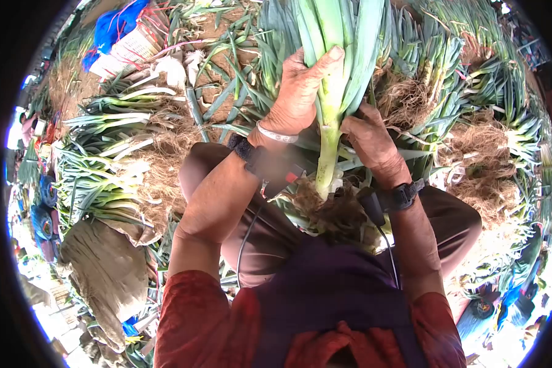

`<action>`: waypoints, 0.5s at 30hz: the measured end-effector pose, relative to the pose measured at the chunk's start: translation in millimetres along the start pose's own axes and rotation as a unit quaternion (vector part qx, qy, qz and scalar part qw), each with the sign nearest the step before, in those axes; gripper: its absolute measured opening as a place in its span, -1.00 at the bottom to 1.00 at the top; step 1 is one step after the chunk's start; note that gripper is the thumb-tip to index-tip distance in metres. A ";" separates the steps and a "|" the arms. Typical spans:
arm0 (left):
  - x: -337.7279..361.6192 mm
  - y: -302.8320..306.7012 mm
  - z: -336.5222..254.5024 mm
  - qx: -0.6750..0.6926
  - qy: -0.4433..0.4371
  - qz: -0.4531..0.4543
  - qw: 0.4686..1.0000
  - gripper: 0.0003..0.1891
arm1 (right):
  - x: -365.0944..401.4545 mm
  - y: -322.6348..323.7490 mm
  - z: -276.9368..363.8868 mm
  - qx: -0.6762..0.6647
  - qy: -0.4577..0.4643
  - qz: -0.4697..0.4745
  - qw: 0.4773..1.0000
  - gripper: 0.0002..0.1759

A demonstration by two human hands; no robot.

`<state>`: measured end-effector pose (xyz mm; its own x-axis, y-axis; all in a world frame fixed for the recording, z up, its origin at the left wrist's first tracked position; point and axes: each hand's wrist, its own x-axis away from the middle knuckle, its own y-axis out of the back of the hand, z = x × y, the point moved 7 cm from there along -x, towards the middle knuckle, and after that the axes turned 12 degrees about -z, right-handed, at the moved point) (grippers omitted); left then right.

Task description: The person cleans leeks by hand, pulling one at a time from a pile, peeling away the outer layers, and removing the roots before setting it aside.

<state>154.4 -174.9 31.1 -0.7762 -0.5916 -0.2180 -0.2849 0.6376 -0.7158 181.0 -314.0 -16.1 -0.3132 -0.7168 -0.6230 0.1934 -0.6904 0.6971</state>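
A large leek (329,132) stands upright in front of me, its pale stalk low and its broad green leaves fanning up past the top of the head view. My left hand (300,92) is wrapped around it where the leaves spread, thumb across the front. Lower down on the other side, my right hand (371,138) has its fingers curled against the edge of the stalk and an outer leaf; its fingertips are partly hidden. Brown stringy roots (331,208) lie around the foot of the stalk, between my legs.
Leeks with roots (126,159) are piled at left, and more bundles (411,92) lie at right. Beyond are a blue bag (118,27) and a pale basket (132,52) with red ties. A brown cloth (107,270) lies at lower left. Thin cables hang by both wrists.
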 end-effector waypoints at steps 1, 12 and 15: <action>1.1 0.1 1.7 0.003 0.009 0.005 1.000 -0.76 | 2.4 -3.8 -4.0 -0.024 -0.034 -0.002 0.999 -0.69; -2.6 -7.3 33.8 0.069 0.190 0.015 0.979 -0.66 | 53.9 -35.7 -46.1 -0.393 -0.438 -0.135 0.797 -0.80; -2.7 -13.2 37.0 0.086 0.202 0.019 0.975 -0.45 | 89.6 -64.0 -94.2 -0.368 -0.436 -0.170 0.804 -0.81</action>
<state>181.0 -200.0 16.5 -0.9528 -0.3036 0.0076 -0.1794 0.5426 -0.8206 228.2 -343.3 -150.0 -0.9346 -0.3548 -0.0248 0.3556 -0.9328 -0.0590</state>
